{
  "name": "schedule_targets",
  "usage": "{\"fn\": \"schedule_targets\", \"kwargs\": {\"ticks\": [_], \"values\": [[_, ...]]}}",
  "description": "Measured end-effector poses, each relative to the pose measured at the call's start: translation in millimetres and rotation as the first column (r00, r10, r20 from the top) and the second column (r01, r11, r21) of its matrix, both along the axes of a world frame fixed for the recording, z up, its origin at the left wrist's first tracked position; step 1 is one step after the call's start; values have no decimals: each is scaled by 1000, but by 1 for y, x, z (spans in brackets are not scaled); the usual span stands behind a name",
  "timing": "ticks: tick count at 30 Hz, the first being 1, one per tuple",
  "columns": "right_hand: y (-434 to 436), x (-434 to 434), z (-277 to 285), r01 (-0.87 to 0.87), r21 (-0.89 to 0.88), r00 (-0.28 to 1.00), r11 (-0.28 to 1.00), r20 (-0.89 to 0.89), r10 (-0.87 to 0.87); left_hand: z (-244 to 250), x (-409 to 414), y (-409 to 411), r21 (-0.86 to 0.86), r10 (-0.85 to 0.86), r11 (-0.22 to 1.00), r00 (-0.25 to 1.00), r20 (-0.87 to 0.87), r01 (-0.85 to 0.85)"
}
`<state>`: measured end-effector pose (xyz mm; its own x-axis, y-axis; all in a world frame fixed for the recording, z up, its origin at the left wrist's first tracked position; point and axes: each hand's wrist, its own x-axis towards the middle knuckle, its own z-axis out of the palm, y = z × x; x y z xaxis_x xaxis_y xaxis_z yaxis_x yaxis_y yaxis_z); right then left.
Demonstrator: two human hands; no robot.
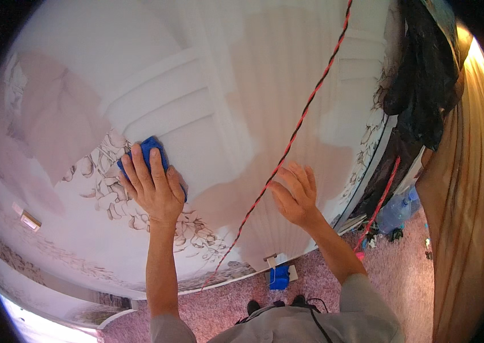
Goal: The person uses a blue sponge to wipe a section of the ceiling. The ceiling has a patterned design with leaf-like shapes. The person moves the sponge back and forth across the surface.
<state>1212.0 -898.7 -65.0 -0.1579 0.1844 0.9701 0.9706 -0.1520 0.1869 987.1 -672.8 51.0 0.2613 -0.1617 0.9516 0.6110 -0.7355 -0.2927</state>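
My left hand (156,195) presses a blue cloth (149,145) flat against the wall, its fingers spread over it. The wall covering (173,111) is a pale printed mural with draped folds and brown line-drawn flowers; large parts look darker, with soft irregular edges. My right hand (296,195) is raised at the wall, fingers slightly bent and apart, holding nothing. Beside its fingertips runs a red and black twisted cable (293,133), slanting from the top right down to the wall's foot. Whether those fingers touch the cable or the wall, I cannot tell.
A wall switch (31,221) sits at the left. At the wall's foot a blue object (279,278) stands by a socket (271,259) on pink carpet (224,311). To the right hang dark cloth (417,77) and a brown curtain (460,223), near a plastic bottle (396,210) and a red cord (381,201).
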Motion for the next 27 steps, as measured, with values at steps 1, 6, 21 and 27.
{"fn": "schedule_targets", "kwargs": {"ticks": [1, 6, 21, 27], "values": [[5, -1, 1, -13, -35, 999, 999, -34, 12, 0, 1, 0, 9, -5, 1000, 1000, 3, 5], [44, -6, 39, -108, -47, 994, 993, 28, 110, -8, 6, 3, -15, -20, 1000, 1000, 12, 20], [93, -17, 67, -86, -4, 992, 996, 87, 86, -86, 9, -2, -38, -64, 997, 998, 18, 64], [93, -17, 68, -86, 7, 993, 996, 88, 85, -71, 15, -10, -71, -30, 997, 999, 43, 33]]}}
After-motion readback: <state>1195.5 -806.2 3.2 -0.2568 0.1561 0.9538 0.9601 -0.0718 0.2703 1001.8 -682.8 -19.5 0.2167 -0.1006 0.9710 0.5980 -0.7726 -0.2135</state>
